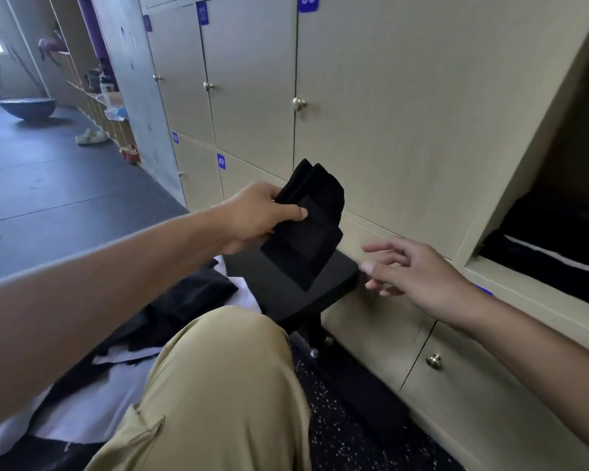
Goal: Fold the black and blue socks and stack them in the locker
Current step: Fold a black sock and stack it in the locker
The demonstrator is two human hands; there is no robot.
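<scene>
My left hand point(255, 215) pinches a folded black sock bundle point(312, 226) between thumb and fingers, holding it in the air before the beige locker wall. My right hand point(408, 270) hovers to the right of the bundle with fingers spread and relaxed, holding nothing. Further right the open locker point(524, 287) shows dark folded fabric with a white band point(551, 256) lying inside. More dark socks point(191, 297) lie on a white cloth point(92, 413) on the bench to my left.
A black padded bench point(303, 290) stands under the held bundle, against the closed locker doors point(388, 113) with brass knobs. My knee in tan trousers point(218, 385) fills the foreground. Dark speckled floor point(347, 419) runs along the lockers; a blue balance dome point(26, 108) sits far left.
</scene>
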